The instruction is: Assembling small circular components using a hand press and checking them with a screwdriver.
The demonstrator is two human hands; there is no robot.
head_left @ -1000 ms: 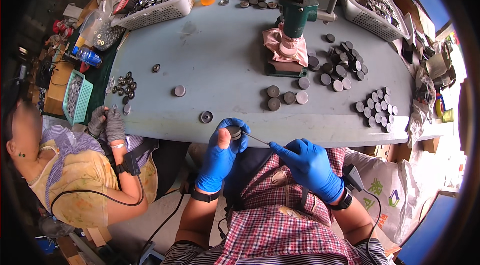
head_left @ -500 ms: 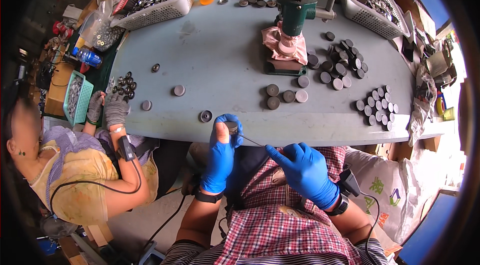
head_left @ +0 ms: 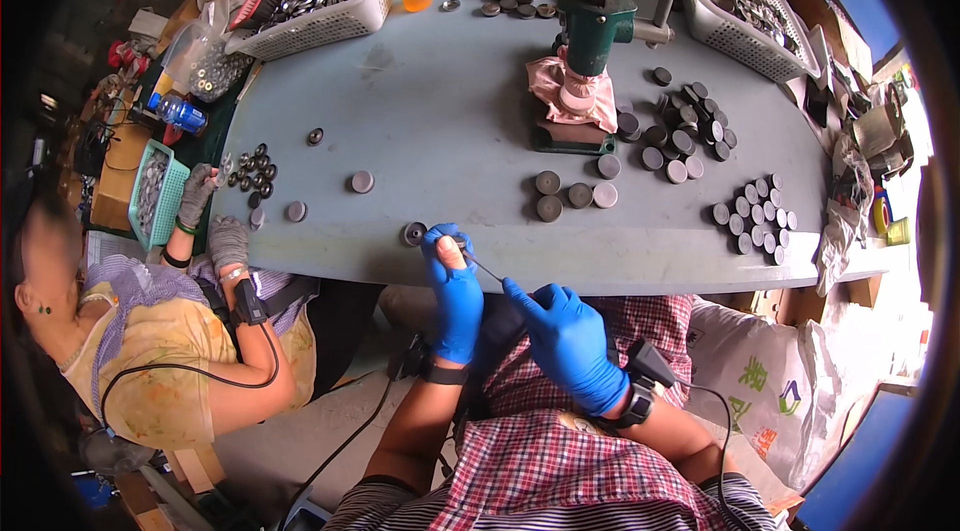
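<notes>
In its blue glove, my left hand [head_left: 457, 296] is closed around a small round dark cap [head_left: 460, 244], held just over the table's near edge. Fingers and thumb cover most of the cap. My right hand [head_left: 572, 343], gloved in blue too, grips a thin metal rod-like tool [head_left: 485, 269], its index finger stretched along it. The handle is hidden in the palm, and the far tip meets the cap between my left fingers. Right beside my left fingertips, a dark round cap with a hollow centre [head_left: 414, 233] lies on the table.
A green hand press [head_left: 590, 41] with pink cloth stands on the grey table [head_left: 430, 121]. Grouped round caps [head_left: 755, 216] lie at the right. White baskets of metal parts [head_left: 350, 16] stand at the back. A co-worker's gloved hand [head_left: 228, 243] is at the left edge near shiny round pieces [head_left: 258, 171].
My right hand has shifted left, and the tool slants more steeply into the cap. My left hand has turned, covering more of the cap. The co-worker's hands have moved apart.
</notes>
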